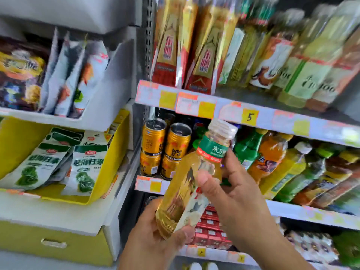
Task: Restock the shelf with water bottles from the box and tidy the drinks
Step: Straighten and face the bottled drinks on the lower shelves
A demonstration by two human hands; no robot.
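We hold one clear plastic bottle (191, 184) of amber drink in front of the shelves, tilted with its ribbed translucent cap up and to the right; a glossy green band wraps its neck, and a pale printed film label covers the lower body. Our left hand (155, 236) cups the rounded base, fingers curled under it and the thumb against the label; our right hand (231, 190) grips the upper body, thumb flat on the front and fingers wrapped behind the shoulder.

Behind the bottle, four gold metal cans (165, 149) stand on the middle shelf (292, 209) in two stacks of two, the top pair showing shiny silver lids; to their right a row of soft-drink bottles (272, 158) runs on, green, orange and yellow, too blurred for us to count. On the upper shelf edge a yellow price tag (249, 117) reads 5; above it stand two tall gold-and-red foil packs (187, 45) beside square pale-labelled bottles. At left, a yellow cardboard tray (17, 141) holds crinkly white-and-green snack pouches (64, 164), at least three of them.
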